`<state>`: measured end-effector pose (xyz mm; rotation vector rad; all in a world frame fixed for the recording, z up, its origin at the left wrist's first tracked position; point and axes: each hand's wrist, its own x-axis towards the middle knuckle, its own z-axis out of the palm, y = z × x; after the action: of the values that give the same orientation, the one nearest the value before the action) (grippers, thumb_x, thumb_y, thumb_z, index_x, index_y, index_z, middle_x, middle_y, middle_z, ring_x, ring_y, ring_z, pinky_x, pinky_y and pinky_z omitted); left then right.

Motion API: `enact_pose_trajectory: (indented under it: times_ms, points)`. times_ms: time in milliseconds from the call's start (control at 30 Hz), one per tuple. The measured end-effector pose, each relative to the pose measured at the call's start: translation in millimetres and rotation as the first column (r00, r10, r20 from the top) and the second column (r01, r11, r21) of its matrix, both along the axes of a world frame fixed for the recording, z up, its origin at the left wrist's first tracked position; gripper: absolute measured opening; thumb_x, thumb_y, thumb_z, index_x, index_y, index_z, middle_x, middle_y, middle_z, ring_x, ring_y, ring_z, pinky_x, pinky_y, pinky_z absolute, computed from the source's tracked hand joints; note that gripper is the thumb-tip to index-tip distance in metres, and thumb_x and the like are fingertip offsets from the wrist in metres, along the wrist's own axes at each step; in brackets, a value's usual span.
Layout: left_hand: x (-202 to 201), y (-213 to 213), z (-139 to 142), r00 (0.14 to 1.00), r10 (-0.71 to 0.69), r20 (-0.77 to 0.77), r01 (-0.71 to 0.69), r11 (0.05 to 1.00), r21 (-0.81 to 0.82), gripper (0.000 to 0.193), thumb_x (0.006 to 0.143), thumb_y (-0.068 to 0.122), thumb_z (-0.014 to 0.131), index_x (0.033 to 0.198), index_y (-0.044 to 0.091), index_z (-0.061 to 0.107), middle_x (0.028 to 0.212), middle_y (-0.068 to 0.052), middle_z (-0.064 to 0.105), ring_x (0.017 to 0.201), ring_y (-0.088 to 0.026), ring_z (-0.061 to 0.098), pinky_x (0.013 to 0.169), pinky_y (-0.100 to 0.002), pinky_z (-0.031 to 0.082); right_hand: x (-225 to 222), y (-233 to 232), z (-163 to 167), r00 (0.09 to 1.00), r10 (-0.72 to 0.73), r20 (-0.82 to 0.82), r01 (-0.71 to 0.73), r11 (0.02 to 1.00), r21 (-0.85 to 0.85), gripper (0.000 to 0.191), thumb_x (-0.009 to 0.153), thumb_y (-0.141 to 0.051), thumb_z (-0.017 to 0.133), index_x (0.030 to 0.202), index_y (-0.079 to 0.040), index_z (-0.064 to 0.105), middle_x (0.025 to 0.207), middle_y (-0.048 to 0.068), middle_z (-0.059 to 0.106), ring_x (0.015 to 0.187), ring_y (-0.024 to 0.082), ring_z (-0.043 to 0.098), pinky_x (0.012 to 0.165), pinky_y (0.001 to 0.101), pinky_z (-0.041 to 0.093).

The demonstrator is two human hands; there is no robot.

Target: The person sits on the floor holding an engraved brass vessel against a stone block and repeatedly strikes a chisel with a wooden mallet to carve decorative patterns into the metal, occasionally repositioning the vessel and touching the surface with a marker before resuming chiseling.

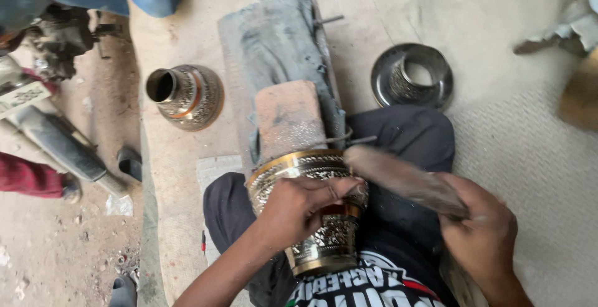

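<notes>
A floor-level metalworking workshop, probably a small brassware or engraving shop. Work goes on seated on a dusty concrete floor (498,157), with a cloth-wrapped wooden block (280,45) and a brick (288,120) serving as a bench. Engraved metal vase parts lie around: a flared neck piece (187,95) and a ring-shaped base (411,76). Grimy machinery (56,39) stands at the upper left.

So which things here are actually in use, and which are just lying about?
In use: engraved metal vase, held by left hand; blurred tool in right hand; brick block; grey cloth.
Lying about: second vase, metal ring dish, sandal.
</notes>
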<state>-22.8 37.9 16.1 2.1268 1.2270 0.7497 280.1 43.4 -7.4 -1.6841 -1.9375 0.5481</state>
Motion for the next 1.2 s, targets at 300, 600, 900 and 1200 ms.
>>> enact_pose_trajectory:
  times_ms: [300,600,900,1200]
  points:
    - [-5.9,0.5,8.3,0.999,0.047,0.022,-0.047,0.998,-0.032,0.070,0.070,-0.009,0.068,0.134,0.018,0.069,0.105,-0.004,0.079,0.085,-0.019,0.078,0.072,-0.032,0.063,28.0,21.9,-53.5,0.827,-0.027,-0.562,-0.075,0.985,-0.158,0.030,0.074,0.014,0.069,0.101,0.000,0.070,0.093,0.011,0.076,0.093,0.021,0.072,0.091,0.0373,0.054]
    - [-7.9,-4.3,-0.2,0.994,0.090,0.067,-0.091,0.996,0.012,0.054,0.077,-0.005,0.071,0.125,0.019,0.070,0.105,-0.002,0.080,0.089,-0.019,0.078,0.079,-0.033,0.062,25.3,34.6,-51.0,0.971,-0.137,-0.197,0.058,0.932,-0.358,0.041,0.077,0.009,0.079,0.117,-0.001,0.076,0.090,0.013,0.079,0.090,0.021,0.075,0.084,0.0322,0.057]
    - [-6.7,-5.3,7.7,0.990,0.092,0.110,-0.098,0.994,0.048,0.059,0.072,-0.009,0.068,0.126,0.016,0.072,0.108,-0.007,0.079,0.086,-0.019,0.078,0.073,-0.032,0.063,4.9,35.0,-23.0,0.908,-0.002,-0.420,-0.072,0.984,-0.160,0.045,0.075,0.009,0.075,0.117,-0.006,0.071,0.095,0.007,0.074,0.089,0.013,0.070,0.081,0.0269,0.055]
    - [-6.2,-6.3,-4.9,0.988,0.122,0.095,-0.129,0.989,0.069,0.059,0.069,-0.011,0.065,0.122,0.014,0.072,0.093,-0.008,0.080,0.076,-0.019,0.078,0.068,-0.033,0.063,-19.8,43.6,17.1,0.907,0.043,-0.418,-0.117,0.981,-0.155,0.038,0.077,0.006,0.078,0.112,-0.007,0.068,0.092,0.006,0.073,0.086,0.012,0.069,0.081,0.0292,0.054]
